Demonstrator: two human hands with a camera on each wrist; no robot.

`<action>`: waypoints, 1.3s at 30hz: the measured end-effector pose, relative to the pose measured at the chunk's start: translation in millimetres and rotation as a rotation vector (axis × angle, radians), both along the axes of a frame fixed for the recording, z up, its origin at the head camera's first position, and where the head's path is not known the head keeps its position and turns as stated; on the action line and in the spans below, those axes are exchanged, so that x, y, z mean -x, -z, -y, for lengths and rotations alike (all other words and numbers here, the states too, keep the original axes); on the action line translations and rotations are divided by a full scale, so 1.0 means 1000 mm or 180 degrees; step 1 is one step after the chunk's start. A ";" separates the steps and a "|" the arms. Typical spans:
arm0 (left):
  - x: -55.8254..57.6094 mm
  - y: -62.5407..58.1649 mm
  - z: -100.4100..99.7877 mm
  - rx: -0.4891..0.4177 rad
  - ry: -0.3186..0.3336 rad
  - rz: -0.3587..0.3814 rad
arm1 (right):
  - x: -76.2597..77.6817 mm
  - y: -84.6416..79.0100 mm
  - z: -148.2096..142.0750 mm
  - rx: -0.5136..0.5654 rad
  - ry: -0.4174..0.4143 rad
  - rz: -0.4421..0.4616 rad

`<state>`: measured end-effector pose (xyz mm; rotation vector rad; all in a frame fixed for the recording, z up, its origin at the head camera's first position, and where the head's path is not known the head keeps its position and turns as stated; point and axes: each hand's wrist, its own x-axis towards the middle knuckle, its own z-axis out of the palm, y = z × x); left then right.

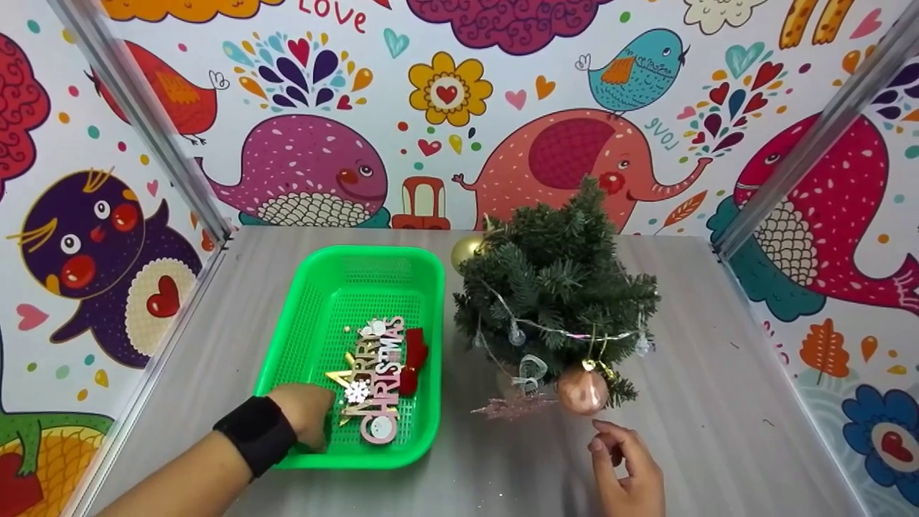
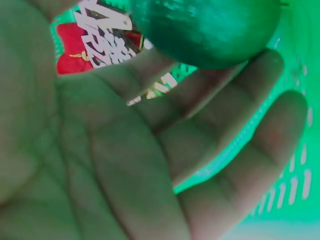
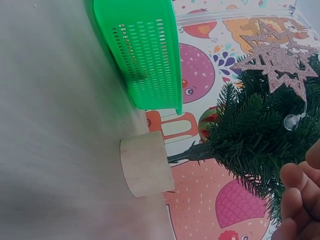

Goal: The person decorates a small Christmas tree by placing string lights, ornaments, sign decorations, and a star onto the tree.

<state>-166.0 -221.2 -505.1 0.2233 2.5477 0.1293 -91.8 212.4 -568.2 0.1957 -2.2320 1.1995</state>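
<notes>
My left hand [image 1: 305,413] reaches down into the near left corner of a green basket [image 1: 434,359]. In the left wrist view its fingers curl against a shiny green Christmas ball [image 2: 207,30], which the head view hides. Beside that hand lie a pink and white "Merry Christmas" sign [image 1: 385,384] and a red ornament [image 1: 415,352]. My right hand [image 1: 632,470], fingers loosely bent and holding nothing, is just below a copper-coloured ball [image 1: 581,391] hanging on a small Christmas tree [image 1: 556,280]. A pink glitter star [image 3: 277,60] hangs on the tree's near side.
The tree stands to the right of the basket on a pale round base [image 3: 146,165]. A gold ball [image 1: 467,251] hangs at its left, and a string of lights [image 1: 574,335] wraps the branches. Patterned walls with metal corner posts [image 1: 154,129] enclose the grey table [image 1: 718,431].
</notes>
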 end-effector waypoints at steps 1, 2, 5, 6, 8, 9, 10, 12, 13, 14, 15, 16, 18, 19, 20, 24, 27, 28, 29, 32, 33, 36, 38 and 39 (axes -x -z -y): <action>0.000 0.000 0.000 0.0021 0.0011 -0.0020 | 0.000 0.000 0.000 -0.0012 -0.0005 -0.0018; 0.000 0.000 0.000 0.0041 0.0011 -0.0029 | 0.000 0.001 0.000 -0.0021 -0.0010 -0.0034; -0.001 -0.002 -0.001 0.0076 0.0004 -0.0057 | 0.000 0.002 0.000 -0.0028 -0.0004 -0.0033; -0.001 -0.003 -0.001 0.0070 -0.0003 -0.0065 | 0.000 0.003 0.000 -0.0024 0.0004 -0.0014; -0.002 -0.005 -0.001 0.0055 -0.0038 -0.0077 | 0.000 0.004 0.000 -0.0025 0.0019 0.0031; -0.003 -0.006 -0.002 0.0040 -0.0042 -0.0094 | 0.000 0.004 0.000 -0.0025 0.0024 0.0046; -0.004 -0.006 -0.001 0.0025 -0.0037 -0.0123 | 0.000 0.004 0.001 -0.0039 0.0022 0.0046; -0.005 -0.006 -0.001 -0.0055 -0.0052 -0.0170 | 0.001 0.006 0.002 -0.0068 0.0003 0.0009; -0.006 -0.006 -0.001 -0.0101 -0.0039 -0.0205 | 0.001 0.006 0.002 -0.0079 -0.0020 -0.0028; -0.007 -0.006 -0.001 -0.0163 -0.0013 -0.0250 | 0.002 0.007 0.003 -0.0083 -0.0049 -0.0073; -0.009 -0.005 -0.001 -0.0233 0.0015 -0.0303 | 0.003 0.008 0.003 -0.0092 -0.0082 -0.0124; -0.010 -0.005 -0.001 -0.0319 0.0040 -0.0355 | 0.004 0.009 0.003 -0.0098 -0.0122 -0.0174; -0.014 -0.005 -0.002 -0.0508 0.0095 -0.0492 | 0.004 0.010 0.005 -0.0089 -0.0218 -0.0253; -0.016 -0.006 -0.003 -0.0586 0.0139 -0.0603 | 0.004 0.010 0.006 -0.0084 -0.0266 -0.0282; -0.019 -0.008 -0.005 -0.0675 0.0171 -0.0729 | 0.003 0.009 0.007 -0.0089 -0.0300 -0.0291; -0.038 -0.021 -0.023 -0.1118 0.0428 -0.1522 | -0.001 0.003 0.015 -0.0120 -0.0369 -0.0220; -0.057 -0.032 -0.049 -0.1741 0.0782 -0.2200 | -0.004 -0.001 0.023 -0.0098 -0.0456 -0.0216; -0.063 -0.035 -0.059 -0.1975 0.0920 -0.2383 | -0.004 -0.003 0.026 -0.0072 -0.0516 -0.0263; -0.068 -0.038 -0.069 -0.2252 0.1076 -0.2527 | -0.004 -0.004 0.029 -0.0036 -0.0588 -0.0315; -0.075 -0.039 -0.098 -0.2933 0.1729 -0.3047 | -0.006 -0.011 0.038 0.0129 -0.0898 -0.0404; -0.075 -0.038 -0.107 -0.3097 0.1960 -0.3211 | -0.006 -0.015 0.041 0.0240 -0.1058 -0.0360; -0.071 -0.027 -0.130 -0.3024 0.2768 -0.3831 | -0.011 -0.027 0.048 0.0837 -0.1781 0.0069; -0.069 -0.016 -0.144 -0.2729 0.3172 -0.4147 | -0.012 -0.035 0.050 0.1282 -0.2338 0.0404; -0.068 -0.011 -0.151 -0.2571 0.3326 -0.4210 | -0.012 -0.038 0.049 0.1516 -0.2631 0.0619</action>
